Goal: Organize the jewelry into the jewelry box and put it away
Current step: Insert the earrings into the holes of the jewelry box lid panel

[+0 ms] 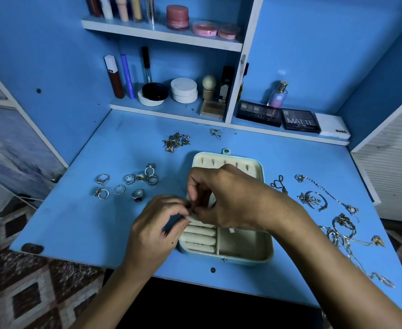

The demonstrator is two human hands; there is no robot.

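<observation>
An open teal jewelry box point(269, 248) with a cream lining lies at the middle of the blue desk point(81, 224). Its ring rolls point(200, 238) and a side compartment point(242, 245) show in the near half. Both hands meet over the box's cream flap point(193, 218). My left hand point(157, 224) pinches the flap's left edge. My right hand point(230, 198) curls its fingers down onto the same edge; whether a small piece sits between them is hidden. Several rings point(126, 184) lie to the left, small earrings point(177, 141) behind, and necklaces and bracelets point(325, 203) to the right.
Shelves behind the desk carry cosmetics: round jars point(183, 90), tubes, a perfume bottle point(278, 95) and eyeshadow palettes point(300, 121). Chains trail toward the desk's right front corner point(382, 280). A patterned rug shows under the desk at the left.
</observation>
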